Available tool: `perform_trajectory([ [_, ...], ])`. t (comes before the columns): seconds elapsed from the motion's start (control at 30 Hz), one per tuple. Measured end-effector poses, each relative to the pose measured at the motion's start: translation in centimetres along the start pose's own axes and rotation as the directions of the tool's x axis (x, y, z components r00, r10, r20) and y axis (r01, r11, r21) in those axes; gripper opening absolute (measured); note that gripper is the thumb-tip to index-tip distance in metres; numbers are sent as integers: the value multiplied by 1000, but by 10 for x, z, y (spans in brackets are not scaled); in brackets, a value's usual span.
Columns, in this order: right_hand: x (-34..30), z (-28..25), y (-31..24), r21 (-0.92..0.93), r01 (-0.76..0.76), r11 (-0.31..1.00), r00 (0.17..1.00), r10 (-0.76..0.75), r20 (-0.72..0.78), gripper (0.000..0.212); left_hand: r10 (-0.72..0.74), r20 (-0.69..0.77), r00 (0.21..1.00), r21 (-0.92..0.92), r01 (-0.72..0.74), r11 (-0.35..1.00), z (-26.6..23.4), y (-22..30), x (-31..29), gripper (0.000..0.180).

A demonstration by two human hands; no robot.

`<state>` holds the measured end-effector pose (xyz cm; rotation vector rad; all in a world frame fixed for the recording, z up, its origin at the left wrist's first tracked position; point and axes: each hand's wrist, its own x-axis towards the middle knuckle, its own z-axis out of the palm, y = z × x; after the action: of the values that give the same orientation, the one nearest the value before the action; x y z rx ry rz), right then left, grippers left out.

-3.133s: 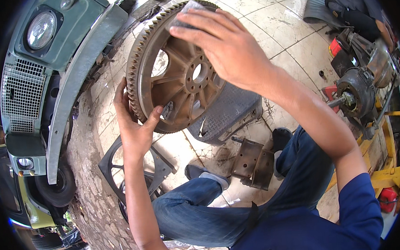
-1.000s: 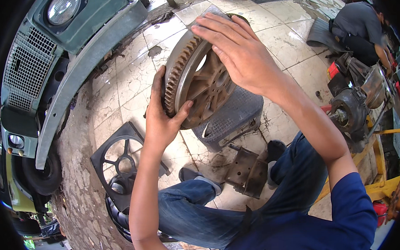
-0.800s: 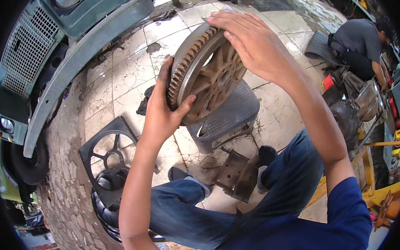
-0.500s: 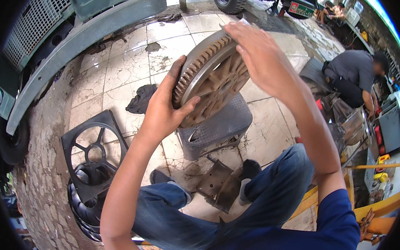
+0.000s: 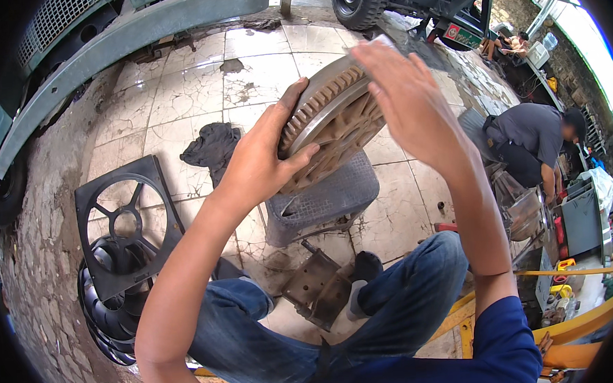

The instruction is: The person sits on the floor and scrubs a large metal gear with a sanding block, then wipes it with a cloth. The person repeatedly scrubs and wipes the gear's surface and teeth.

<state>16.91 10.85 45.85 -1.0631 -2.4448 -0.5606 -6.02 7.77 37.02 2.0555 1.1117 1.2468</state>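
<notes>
A heavy toothed flywheel [image 5: 341, 131], brown on its ribbed face and bright along its rim, is tilted on edge above a dark grey plastic stool [image 5: 324, 197]. My left hand [image 5: 266, 148] grips its left side, thumb on the ribbed face and blackened fingers over the rim. At the upper right of the rim, my right hand [image 5: 416, 99] lies with extended fingers, slightly blurred. A pale thin sheet [image 5: 383, 41] pokes out by those fingertips, mostly hidden under them, pressed to the flywheel's outer surface.
On the tiles lie a black cloth [image 5: 213, 146], a brown metal bracket [image 5: 318, 284] between my feet, and a black fan shroud [image 5: 124, 222] leaning on a fan [image 5: 113, 271]. A crouching person [image 5: 529, 138] works at the right. A vehicle bumper [image 5: 133, 51] spans the upper left.
My right hand has shifted a little at the rim, with the pale sheet under its fingers. My left hand keeps its grip on the flywheel. The whole view has turned slightly.
</notes>
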Motion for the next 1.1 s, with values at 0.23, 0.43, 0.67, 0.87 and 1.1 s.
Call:
perform_trajectory([
  [0.23,1,5,-42,-30,82,996,997,-81,10,49,-72,-11,997,41,73,997,1,5,-2,87],
  [0.43,4,10,-12,-24,78,997,997,-78,2,52,-31,-11,999,56,32,998,2,0,-1,85],
  [0.67,7,0,-16,-30,19,999,999,-18,42,50,-49,-14,999,67,50,997,1,0,1,84],
  [0.87,14,7,-19,53,110,993,993,-112,32,42,-17,-23,1000,29,18,999,-3,-8,-3,86],
  [1.1,10,25,28,271,-52,961,988,88,-126,39,49,-67,997,123,-40,992,3,-11,-2,87],
])
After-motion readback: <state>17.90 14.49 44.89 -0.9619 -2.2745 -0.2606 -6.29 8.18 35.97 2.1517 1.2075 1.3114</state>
